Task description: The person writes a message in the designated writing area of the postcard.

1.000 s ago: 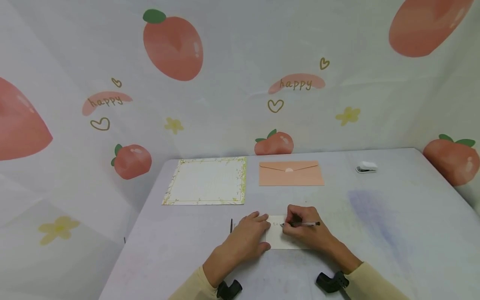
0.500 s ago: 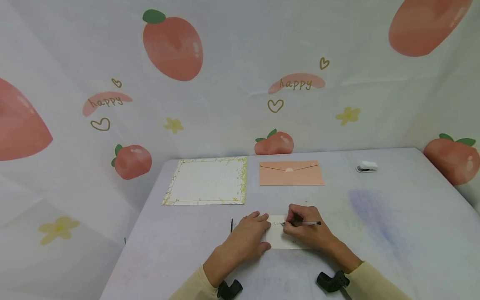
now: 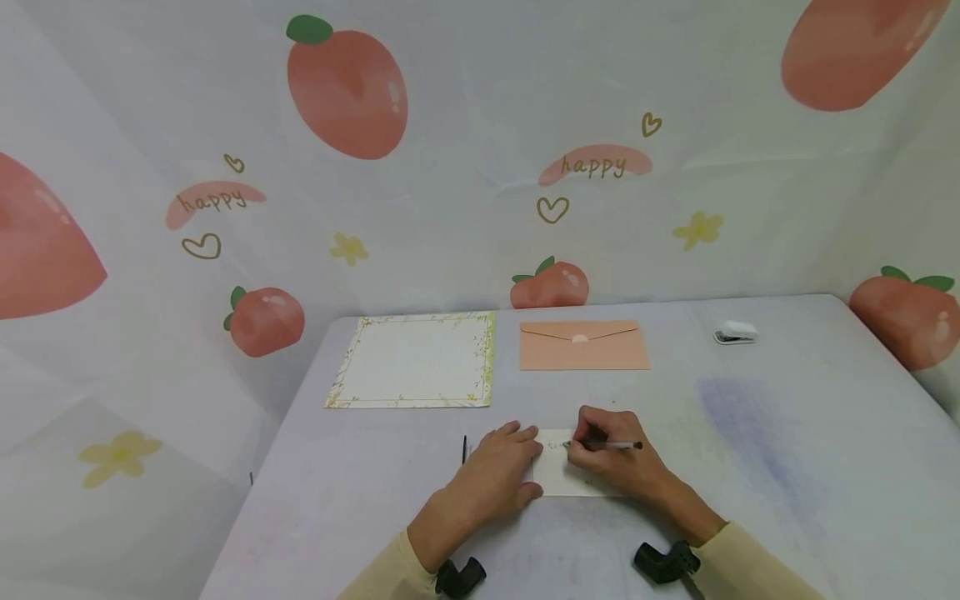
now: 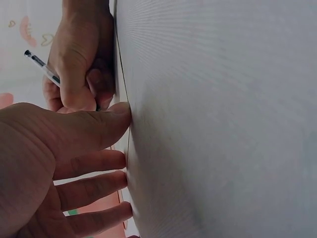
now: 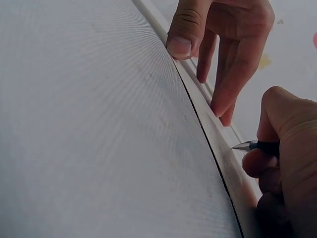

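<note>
A small cream card point(image 3: 555, 477) lies on the table in front of the person, with a short row of dark marks near its top left. The right hand point(image 3: 618, 454) pinches a pen point(image 3: 621, 446), its metal tip right at the card in the right wrist view. Resting with fingers spread, the left hand point(image 3: 495, 471) presses the card's left edge; its thumb and fingertips touch down there in the left wrist view. The pen's clear barrel point(image 4: 42, 67) slants up behind the right hand's fingers. The right hand covers the card's right part.
Behind the hands lie a flower-bordered sheet point(image 3: 412, 362) and a peach envelope point(image 3: 585, 350). A white stapler point(image 3: 736, 332) sits at the back right. A thin dark item point(image 3: 464, 450) shows beside the left hand. A peach-printed backdrop point(image 3: 450, 167) rises past the table's far edge.
The pen and right hand have shifted very slightly right along the row of marks on the card. The left hand stays in place.
</note>
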A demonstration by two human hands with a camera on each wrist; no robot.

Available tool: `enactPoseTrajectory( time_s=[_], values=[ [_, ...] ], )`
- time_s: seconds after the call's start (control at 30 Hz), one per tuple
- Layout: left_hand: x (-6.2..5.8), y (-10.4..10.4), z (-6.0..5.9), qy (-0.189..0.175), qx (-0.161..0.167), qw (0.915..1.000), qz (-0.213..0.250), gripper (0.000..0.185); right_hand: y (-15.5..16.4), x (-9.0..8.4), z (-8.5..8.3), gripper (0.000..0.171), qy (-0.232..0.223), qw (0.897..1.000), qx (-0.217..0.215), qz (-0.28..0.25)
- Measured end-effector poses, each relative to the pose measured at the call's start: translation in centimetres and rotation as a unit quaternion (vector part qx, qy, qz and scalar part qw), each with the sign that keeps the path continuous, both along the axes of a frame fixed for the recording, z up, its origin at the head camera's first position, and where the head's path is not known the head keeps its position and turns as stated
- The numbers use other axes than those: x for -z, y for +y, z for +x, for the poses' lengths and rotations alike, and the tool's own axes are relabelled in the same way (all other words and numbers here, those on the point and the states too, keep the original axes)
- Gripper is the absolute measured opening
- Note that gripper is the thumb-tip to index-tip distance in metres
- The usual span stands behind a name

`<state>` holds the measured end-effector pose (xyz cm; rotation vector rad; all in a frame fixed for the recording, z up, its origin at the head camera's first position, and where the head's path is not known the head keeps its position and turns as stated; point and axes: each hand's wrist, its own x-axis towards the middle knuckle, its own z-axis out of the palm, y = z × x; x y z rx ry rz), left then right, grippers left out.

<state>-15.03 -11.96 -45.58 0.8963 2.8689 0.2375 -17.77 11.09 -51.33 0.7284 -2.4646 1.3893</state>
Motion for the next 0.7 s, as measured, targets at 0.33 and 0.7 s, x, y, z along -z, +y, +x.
enactPoseTrajectory(
  time_s=[0.33, 0.7],
  values=[
    [-0.34, 0.25, 0.11, -0.012, -0.012, 0.9998, -0.014, 0.050, 0.02, -0.14, 0.00, 0.031, -0.005, 1.000, 0.000, 0.002],
    [-0.27, 0.28, 0.05, -0.014, -0.014, 0.9997, -0.015, 0.050, -0.04, -0.23, 0.00, 0.031, -0.008, 1.000, -0.006, 0.004]
  ],
)
